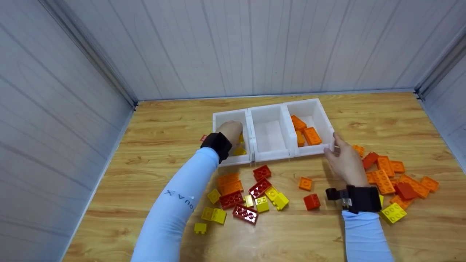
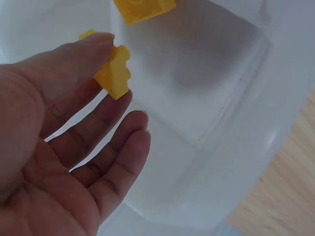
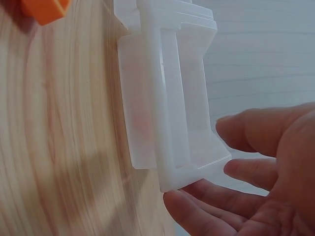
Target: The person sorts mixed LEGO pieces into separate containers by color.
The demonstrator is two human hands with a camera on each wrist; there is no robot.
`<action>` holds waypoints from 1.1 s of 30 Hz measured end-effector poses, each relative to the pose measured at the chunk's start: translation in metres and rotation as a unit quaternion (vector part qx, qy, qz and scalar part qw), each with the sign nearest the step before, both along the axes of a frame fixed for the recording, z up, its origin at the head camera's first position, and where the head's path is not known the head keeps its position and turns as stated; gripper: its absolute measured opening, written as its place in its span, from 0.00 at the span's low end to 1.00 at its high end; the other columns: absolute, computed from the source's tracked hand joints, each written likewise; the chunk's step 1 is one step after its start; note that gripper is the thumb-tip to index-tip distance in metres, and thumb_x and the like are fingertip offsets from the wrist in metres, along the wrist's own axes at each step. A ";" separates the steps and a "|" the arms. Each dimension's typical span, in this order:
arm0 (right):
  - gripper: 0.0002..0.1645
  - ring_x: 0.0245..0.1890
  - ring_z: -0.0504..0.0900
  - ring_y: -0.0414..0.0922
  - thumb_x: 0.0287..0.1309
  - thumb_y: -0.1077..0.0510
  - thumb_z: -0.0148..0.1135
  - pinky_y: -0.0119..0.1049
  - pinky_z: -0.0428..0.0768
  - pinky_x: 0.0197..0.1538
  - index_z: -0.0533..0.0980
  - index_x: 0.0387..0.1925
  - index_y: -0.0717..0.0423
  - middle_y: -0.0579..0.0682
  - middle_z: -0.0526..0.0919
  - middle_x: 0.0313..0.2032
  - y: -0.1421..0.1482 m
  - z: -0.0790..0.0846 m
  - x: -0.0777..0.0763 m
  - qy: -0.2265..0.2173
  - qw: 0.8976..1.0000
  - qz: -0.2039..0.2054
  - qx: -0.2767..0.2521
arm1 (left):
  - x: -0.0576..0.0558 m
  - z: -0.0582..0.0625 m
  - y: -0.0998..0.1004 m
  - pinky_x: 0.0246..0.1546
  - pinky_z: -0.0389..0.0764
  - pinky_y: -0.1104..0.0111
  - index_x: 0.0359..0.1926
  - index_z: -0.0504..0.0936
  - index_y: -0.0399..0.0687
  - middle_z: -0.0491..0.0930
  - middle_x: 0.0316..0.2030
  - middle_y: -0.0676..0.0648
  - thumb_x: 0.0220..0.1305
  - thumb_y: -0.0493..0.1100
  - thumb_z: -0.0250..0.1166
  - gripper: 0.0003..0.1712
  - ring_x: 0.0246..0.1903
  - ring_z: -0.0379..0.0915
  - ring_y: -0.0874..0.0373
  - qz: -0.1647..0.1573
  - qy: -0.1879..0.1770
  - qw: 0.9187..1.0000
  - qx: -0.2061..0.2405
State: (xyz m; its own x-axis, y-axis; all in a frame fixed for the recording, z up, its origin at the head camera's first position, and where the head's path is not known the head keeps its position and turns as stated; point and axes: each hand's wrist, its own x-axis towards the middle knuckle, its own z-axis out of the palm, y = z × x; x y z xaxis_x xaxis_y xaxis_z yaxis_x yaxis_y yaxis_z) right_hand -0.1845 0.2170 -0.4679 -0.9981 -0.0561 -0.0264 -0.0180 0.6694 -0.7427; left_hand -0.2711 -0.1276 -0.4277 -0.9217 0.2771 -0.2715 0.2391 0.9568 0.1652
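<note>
Inside the left compartment of a white three-compartment tray (image 1: 270,157), my left hand (image 1: 231,131) pinches a yellow toy building brick (image 2: 114,73) between thumb and fingertips. Another yellow brick (image 2: 145,9) lies on that compartment's floor. At the tray's right front corner, my right hand (image 1: 347,162) holds the wall, thumb on one side and fingers on the other. Several orange bricks (image 1: 312,135) are in the right compartment. The middle compartment holds nothing.
Red (image 1: 245,213), yellow (image 1: 261,204) and orange bricks (image 1: 230,183) lie loose before the tray. A lone orange brick (image 1: 305,183) and red brick (image 1: 312,201) sit nearer the right hand. A mostly orange pile (image 1: 384,181) spreads beyond the right wrist. Pale panels (image 1: 233,51) enclose the table.
</note>
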 end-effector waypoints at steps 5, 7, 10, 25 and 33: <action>0.41 0.62 0.70 0.64 0.74 0.51 0.51 0.56 0.73 0.59 0.46 0.77 0.60 0.72 0.60 0.68 -0.001 0.000 0.000 0.000 1.000 0.004 -0.003 | 0.001 -0.005 0.001 0.46 0.80 0.60 0.47 0.82 0.39 0.83 0.41 0.43 0.64 0.33 0.66 0.11 0.42 0.80 0.49 0.006 0.012 1.000 0.002; 0.41 0.62 0.70 0.65 0.74 0.51 0.51 0.56 0.73 0.59 0.46 0.77 0.61 0.72 0.61 0.68 -0.001 0.000 0.000 0.005 1.000 0.003 -0.002 | 0.002 -0.005 0.001 0.49 0.79 0.60 0.50 0.82 0.39 0.83 0.44 0.42 0.65 0.31 0.64 0.13 0.45 0.80 0.48 0.005 0.016 1.000 0.008; 0.41 0.62 0.70 0.65 0.74 0.52 0.51 0.56 0.72 0.59 0.46 0.77 0.61 0.72 0.61 0.68 -0.002 0.001 0.000 0.005 1.000 0.003 -0.004 | 0.006 -0.002 0.000 0.55 0.76 0.60 0.53 0.82 0.38 0.82 0.50 0.41 0.66 0.29 0.61 0.16 0.51 0.77 0.47 -0.003 0.028 0.999 0.015; 0.42 0.63 0.69 0.65 0.74 0.50 0.51 0.56 0.71 0.60 0.44 0.78 0.57 0.71 0.59 0.69 -0.007 0.003 -0.004 -0.012 1.000 0.012 0.000 | 0.085 0.020 -0.028 0.44 0.79 0.64 0.42 0.86 0.38 0.82 0.38 0.42 0.60 0.32 0.69 0.08 0.39 0.78 0.50 -0.063 0.193 0.957 0.207; 0.43 0.64 0.68 0.65 0.74 0.49 0.50 0.57 0.69 0.62 0.43 0.78 0.57 0.71 0.59 0.69 -0.007 0.007 -0.006 -0.020 1.000 0.014 0.003 | 0.147 0.007 -0.064 0.44 0.79 0.62 0.45 0.86 0.42 0.82 0.41 0.45 0.60 0.38 0.71 0.11 0.42 0.78 0.50 0.006 0.101 0.973 0.208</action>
